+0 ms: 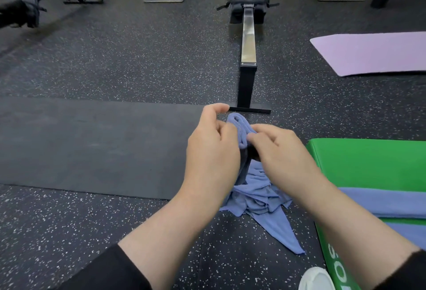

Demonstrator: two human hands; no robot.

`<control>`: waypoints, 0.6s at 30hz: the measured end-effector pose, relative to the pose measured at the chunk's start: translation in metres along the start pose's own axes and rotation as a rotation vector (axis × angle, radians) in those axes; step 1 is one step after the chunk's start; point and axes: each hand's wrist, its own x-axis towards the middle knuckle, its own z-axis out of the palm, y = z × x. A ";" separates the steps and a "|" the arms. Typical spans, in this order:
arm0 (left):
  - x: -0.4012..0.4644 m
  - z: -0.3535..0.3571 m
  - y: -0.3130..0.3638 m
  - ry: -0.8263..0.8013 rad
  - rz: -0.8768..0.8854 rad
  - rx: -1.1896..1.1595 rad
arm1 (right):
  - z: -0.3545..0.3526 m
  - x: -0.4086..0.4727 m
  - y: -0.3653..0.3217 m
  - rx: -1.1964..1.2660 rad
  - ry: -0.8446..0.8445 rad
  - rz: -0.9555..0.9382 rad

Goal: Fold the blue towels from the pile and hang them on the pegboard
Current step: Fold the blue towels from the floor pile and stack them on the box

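Both the left hand [213,149] and right hand [280,151] grip a half-folded blue towel [239,128] above the remaining pile [260,195]; nothing is hung yet.

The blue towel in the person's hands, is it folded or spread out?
Folded. The blue towel is bunched into a thick layered bundle, gripped by the left hand and right hand; layered edges show at its top.

A single wide-angle head camera is looking forward and down from close above the speckled floor [115,59], facing twelve o'clock along the rowing machine rail [248,34], with forearms entering from six o'clock.
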 end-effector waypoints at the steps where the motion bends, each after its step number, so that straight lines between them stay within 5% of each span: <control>1: 0.000 -0.001 0.000 -0.008 0.001 -0.023 | -0.002 0.000 0.000 0.070 -0.033 0.009; 11: 0.005 -0.006 -0.004 -0.077 -0.007 -0.111 | -0.008 0.005 0.006 0.175 -0.149 -0.018; 14: 0.002 -0.007 -0.003 -0.191 -0.030 -0.179 | -0.010 0.007 0.010 0.125 -0.049 -0.017; 18: 0.011 -0.007 -0.010 -0.043 0.019 -0.061 | -0.015 0.011 0.010 -0.022 0.073 -0.039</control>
